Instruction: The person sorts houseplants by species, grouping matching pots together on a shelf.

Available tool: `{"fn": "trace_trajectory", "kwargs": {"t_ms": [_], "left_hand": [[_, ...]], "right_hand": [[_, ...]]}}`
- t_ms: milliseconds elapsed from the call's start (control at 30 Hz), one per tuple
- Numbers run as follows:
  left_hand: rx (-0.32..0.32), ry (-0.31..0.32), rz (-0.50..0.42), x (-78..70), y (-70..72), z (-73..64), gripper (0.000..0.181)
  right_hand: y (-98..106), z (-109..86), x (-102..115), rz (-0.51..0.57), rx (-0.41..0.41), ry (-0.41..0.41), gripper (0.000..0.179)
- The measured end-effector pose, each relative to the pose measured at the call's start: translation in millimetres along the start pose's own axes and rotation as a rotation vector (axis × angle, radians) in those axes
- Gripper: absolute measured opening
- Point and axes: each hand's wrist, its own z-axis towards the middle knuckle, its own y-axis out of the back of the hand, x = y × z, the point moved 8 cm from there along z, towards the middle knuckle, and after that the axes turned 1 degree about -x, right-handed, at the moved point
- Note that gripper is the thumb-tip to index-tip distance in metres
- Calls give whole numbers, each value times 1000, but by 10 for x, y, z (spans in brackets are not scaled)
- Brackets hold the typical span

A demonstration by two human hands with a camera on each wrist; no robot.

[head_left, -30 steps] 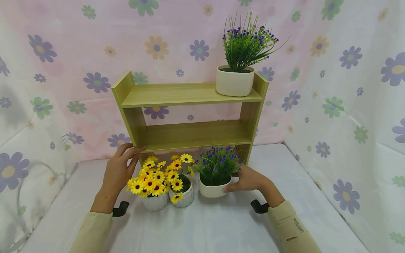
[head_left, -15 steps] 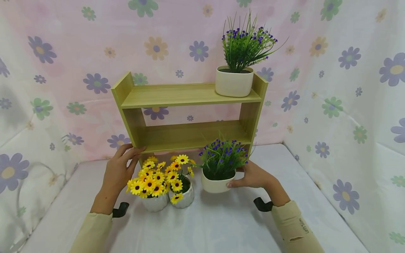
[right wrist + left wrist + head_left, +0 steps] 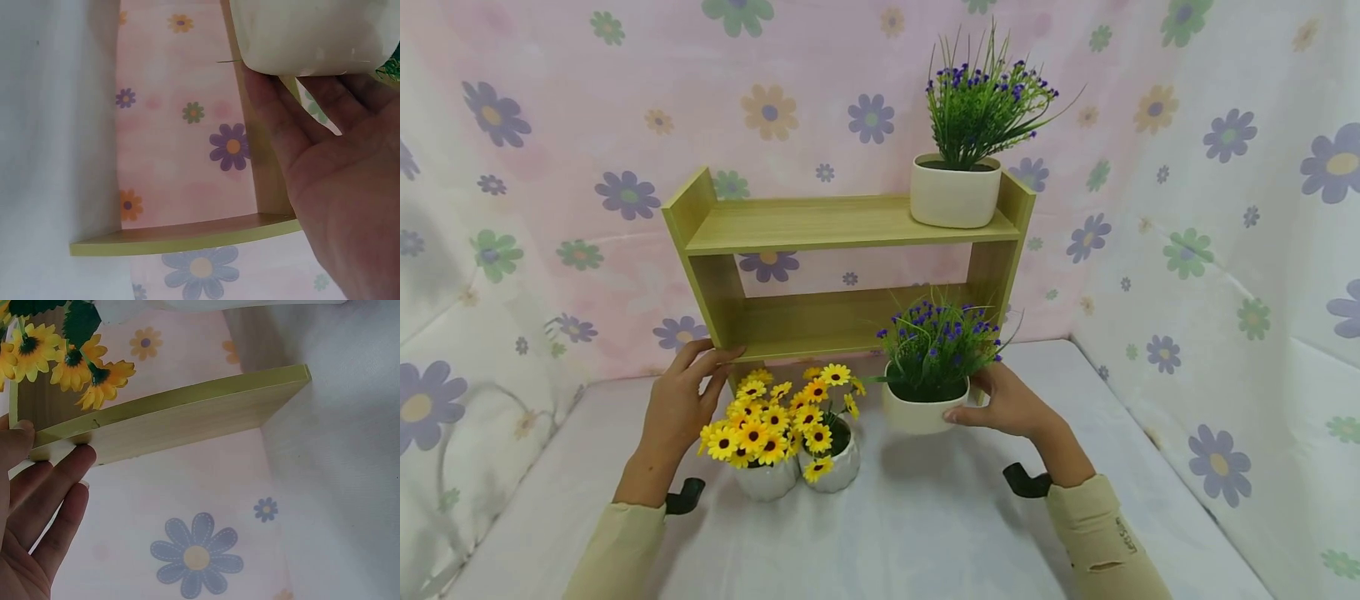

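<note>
My right hand [image 3: 1013, 402] grips the right end of a white oval pot [image 3: 921, 411] holding an artificial plant [image 3: 942, 346] with purple flowers. The pot is lifted off the table, in front of the middle board of a wooden shelf [image 3: 820, 321]. In the right wrist view, fingers [image 3: 281, 119] reach along the pot's side. My left hand [image 3: 677, 404] holds the shelf's left side panel; in the left wrist view, thumb [image 3: 22, 439] and fingers lie on opposite sides of that panel [image 3: 181, 406].
Two white pots of yellow artificial flowers, a left one [image 3: 767, 479] and a right one [image 3: 835, 467], stand on the white-covered table [image 3: 880, 542] before the shelf. Another purple-flowered potted plant [image 3: 955, 196] sits at the top board's right end. Flower-patterned cloth [image 3: 820, 100] hangs behind.
My right hand has raised the purple-flowered plant from near the table and carried it slightly right, up before the middle board. My left hand has stayed on the shelf's side.
</note>
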Motion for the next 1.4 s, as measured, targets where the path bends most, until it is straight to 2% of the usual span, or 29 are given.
{"fn": "trace_trajectory", "kwargs": {"t_ms": [167,533,767,1067,1267,1400], "left_hand": [[-3,-4,3,-4,9,14,35],[-3,11,3,35,-12,-4,35],[0,13,2,36,-15,-2,35],[13,30,-4,20,-23,-8,36],[13,33,-4,26,-21,-11,36],[13,33,-5,33,-20,-13,36]], "right_hand": [[64,7,93,29,-31,63,91],[135,59,290,91,-116,92,87],[149,106,464,101,-141,132,87],[199,260,777,14,-189,136,84],[222,411,1027,44,-192,205,81],[235,517,1159,48,-193,232,85]]}}
